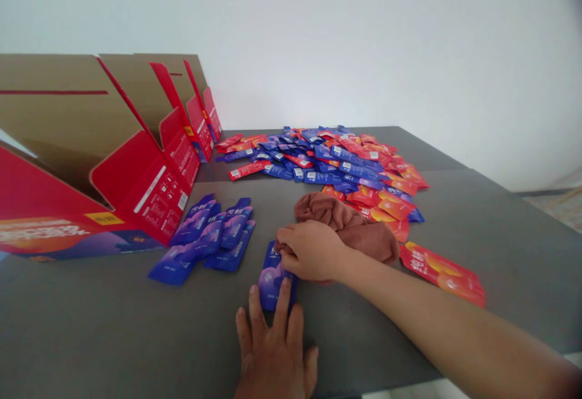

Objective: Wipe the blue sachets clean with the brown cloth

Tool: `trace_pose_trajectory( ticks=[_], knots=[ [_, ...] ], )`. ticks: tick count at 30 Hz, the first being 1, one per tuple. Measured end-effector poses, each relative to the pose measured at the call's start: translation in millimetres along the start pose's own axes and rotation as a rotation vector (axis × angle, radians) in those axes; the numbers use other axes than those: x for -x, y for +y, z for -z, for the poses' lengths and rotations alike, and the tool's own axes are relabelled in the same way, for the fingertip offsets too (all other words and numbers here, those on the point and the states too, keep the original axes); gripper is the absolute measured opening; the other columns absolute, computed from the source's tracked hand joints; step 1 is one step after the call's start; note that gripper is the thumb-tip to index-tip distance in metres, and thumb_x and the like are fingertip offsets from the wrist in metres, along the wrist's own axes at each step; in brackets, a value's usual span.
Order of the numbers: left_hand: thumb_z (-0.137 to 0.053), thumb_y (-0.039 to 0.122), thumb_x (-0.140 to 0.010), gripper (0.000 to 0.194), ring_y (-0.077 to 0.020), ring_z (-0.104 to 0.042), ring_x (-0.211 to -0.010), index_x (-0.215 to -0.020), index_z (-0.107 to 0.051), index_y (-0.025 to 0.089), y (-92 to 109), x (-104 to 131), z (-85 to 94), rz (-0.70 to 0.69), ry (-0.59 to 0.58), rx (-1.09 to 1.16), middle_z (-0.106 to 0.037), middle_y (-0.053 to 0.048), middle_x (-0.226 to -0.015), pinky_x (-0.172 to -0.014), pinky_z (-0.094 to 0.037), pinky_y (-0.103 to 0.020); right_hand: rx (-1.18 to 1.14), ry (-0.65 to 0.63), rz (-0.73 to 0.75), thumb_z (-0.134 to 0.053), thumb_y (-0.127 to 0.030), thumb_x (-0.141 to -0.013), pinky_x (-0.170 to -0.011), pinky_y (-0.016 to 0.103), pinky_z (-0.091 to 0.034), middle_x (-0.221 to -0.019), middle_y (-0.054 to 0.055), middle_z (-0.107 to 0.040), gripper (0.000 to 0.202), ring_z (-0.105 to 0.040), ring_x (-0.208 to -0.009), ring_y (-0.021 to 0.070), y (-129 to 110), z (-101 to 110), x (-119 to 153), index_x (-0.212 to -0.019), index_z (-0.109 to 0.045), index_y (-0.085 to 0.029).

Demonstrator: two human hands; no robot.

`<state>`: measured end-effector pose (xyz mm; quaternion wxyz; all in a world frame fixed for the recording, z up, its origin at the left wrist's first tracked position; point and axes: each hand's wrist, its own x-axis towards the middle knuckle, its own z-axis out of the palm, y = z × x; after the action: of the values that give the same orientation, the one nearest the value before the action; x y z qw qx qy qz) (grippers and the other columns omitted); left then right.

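A blue-purple sachet (270, 278) lies flat on the grey table in front of me. My left hand (273, 347) is spread, with its fingertips resting on the sachet's near end. My right hand (316, 248) is closed on a brown cloth (359, 232) and presses a bunched corner of it on the sachet's far end. The rest of the cloth trails to the right behind my wrist. Several blue sachets (211, 235) sit in a small overlapping group to the left. A red sachet (443, 273) lies right of the cloth, partly behind my forearm.
Along the left side stand several open red cartons (150, 187) with raised brown flaps. A large heap of blue and red sachets (327, 159) covers the back of the grey table (113, 326). Behind it rises a white wall (364, 41).
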<state>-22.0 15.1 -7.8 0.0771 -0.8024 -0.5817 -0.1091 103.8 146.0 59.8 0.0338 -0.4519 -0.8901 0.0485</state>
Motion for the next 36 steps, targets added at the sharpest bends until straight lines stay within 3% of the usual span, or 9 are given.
trace_pose_trajectory(
  ticks=[15,36],
  knots=[
    [-0.054,0.025,-0.065,0.042,-0.0471,-0.028,-0.124,-0.106,-0.059,0.021,0.2,0.5,-3.0,0.004,0.02,0.005,-0.052,-0.007,-0.125,-0.093,-0.035,-0.065,-0.128,-0.01,0.329,-0.045,-0.028,-0.081,-0.071,0.03,-0.037,-0.088,0.004,-0.065,0.022,-0.058,-0.08,0.0181,-6.2,-1.0,6.7,-0.094,-0.06,-0.02],
    [-0.055,0.027,-0.067,0.036,-0.0467,-0.029,-0.124,-0.103,-0.06,0.022,1.2,-1.8,3.3,0.02,-0.038,0.013,-0.047,-0.006,-0.134,-0.093,-0.035,-0.065,-0.055,0.016,0.086,-0.041,-0.029,-0.083,-0.064,0.029,-0.037,-0.092,0.006,-0.065,0.022,-0.059,-0.077,0.0191,-7.2,1.0,4.4,-0.093,-0.058,-0.019]
  ],
)
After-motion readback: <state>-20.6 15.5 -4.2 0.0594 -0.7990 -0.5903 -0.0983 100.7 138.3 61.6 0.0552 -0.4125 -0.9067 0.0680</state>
